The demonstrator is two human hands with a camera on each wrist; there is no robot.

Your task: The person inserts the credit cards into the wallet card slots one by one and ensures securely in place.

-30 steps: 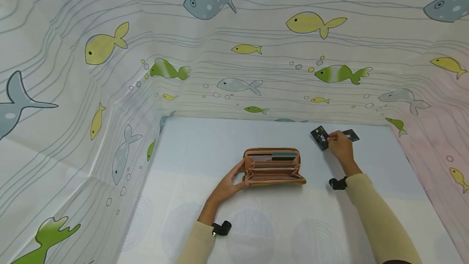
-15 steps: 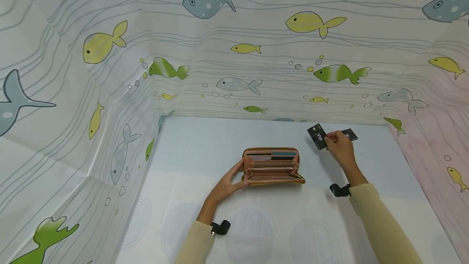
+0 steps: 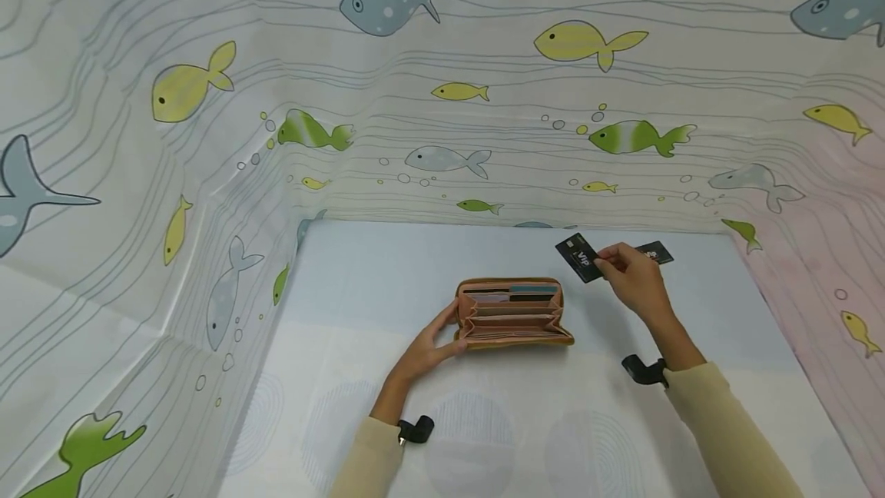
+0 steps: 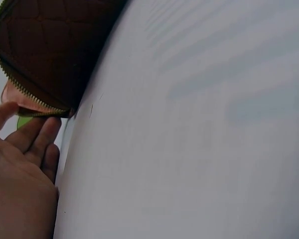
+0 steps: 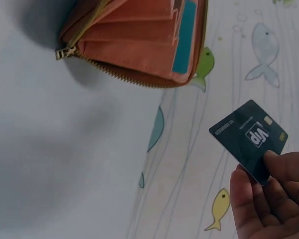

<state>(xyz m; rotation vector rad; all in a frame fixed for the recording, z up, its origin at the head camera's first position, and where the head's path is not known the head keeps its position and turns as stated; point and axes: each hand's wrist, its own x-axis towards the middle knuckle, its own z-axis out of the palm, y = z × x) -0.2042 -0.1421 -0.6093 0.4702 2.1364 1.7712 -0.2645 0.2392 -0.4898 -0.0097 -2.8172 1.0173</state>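
A zip-around wallet (image 3: 520, 343) stands open on the table, its pinkish-tan pockets spread and several cards (image 3: 534, 290) showing in the slots. My left hand (image 3: 423, 353) holds its left end, thumb at the lower corner and fingers along the side. In the left wrist view, fingertips meet the zipped corner of the quilted brown wallet (image 4: 50, 45). Between thumb and fingers, my right hand (image 3: 638, 283) pinches a black VIP card (image 3: 577, 257), raised to the right of the wallet. The right wrist view shows the card's (image 5: 244, 134) printed face and chip.
A second black card (image 3: 660, 252) lies on the table (image 3: 387, 260) behind the right hand, partly hidden by it. Fish-patterned sheeting (image 3: 442, 121) rises as walls behind and at both sides. Each wrist carries a small black camera (image 3: 417, 429).
The right hand has drawn the pinched card leftward off the other black card, toward the wallet. More of the card's face shows. The left hand keeps its hold on the wallet.
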